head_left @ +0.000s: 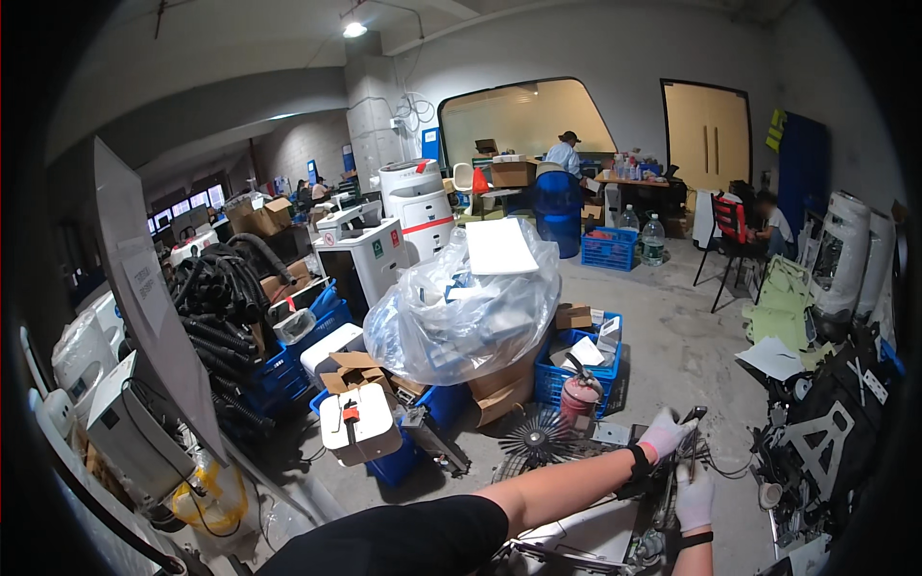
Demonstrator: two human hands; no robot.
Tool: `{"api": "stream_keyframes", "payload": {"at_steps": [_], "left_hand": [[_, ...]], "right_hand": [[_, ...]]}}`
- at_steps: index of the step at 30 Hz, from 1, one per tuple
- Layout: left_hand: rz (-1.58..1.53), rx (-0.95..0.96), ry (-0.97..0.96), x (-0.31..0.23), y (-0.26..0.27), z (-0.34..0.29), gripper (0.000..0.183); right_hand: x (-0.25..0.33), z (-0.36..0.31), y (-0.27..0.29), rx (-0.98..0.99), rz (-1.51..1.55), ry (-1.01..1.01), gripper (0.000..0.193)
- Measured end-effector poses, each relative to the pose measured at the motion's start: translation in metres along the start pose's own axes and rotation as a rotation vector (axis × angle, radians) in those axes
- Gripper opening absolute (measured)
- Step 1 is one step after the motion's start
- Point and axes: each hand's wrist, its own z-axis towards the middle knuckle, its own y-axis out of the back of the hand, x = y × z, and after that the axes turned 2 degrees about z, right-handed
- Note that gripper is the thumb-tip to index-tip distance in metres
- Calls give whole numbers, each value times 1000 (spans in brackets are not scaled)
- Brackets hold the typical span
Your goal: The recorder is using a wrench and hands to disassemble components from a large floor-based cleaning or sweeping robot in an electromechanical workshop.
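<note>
White gloves with a pink tint cover both hands, and dark bands circle the wrists. My left hand [665, 434] is closed round a dark tool with a thin shaft [695, 415], its top end showing above the fingers; the exact kind is unclear. Just below, my right hand [693, 499] is closed near the tool's lower part, its fingertips partly hidden, so what they grip cannot be made out. Under both hands lies a partly dismantled machine with a white panel [586, 531] and dark metal parts. Beside my left forearm is a round black brush [538, 436].
A red fire extinguisher [579, 396] stands by a blue crate [551, 382]. Ahead, a large clear plastic bag [451, 331] bulges with parts. Black frames and scrap [824, 437] crowd the right side. Black hoses [216, 326] pile up at left. Other people sit or stand farther back.
</note>
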Motion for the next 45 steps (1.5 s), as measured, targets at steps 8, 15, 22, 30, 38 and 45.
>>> {"api": "stream_keyframes", "payload": {"at_steps": [8, 15, 22, 30, 38, 45], "left_hand": [[-277, 188, 172, -9, -5, -27, 47], [-153, 94, 101, -3, -12, -18, 42], [-63, 127, 140, 0, -21, -25, 45], [-273, 124, 206, 8, -17, -17, 38], [-266, 168, 193, -23, -9, -35, 39], [-442, 194, 215, -11, -7, -33, 30]], "right_hand": [[23, -8, 9, -144, -866, 316, 35], [13, -18, 12, 53, 820, -598, 40], [12, -22, 8, -294, -401, 24, 28], [31, -30, -1, 184, 777, -630, 72], [34, -29, 1, 126, 1315, -488, 49], [40, -28, -2, 172, 1267, -544, 44]]}}
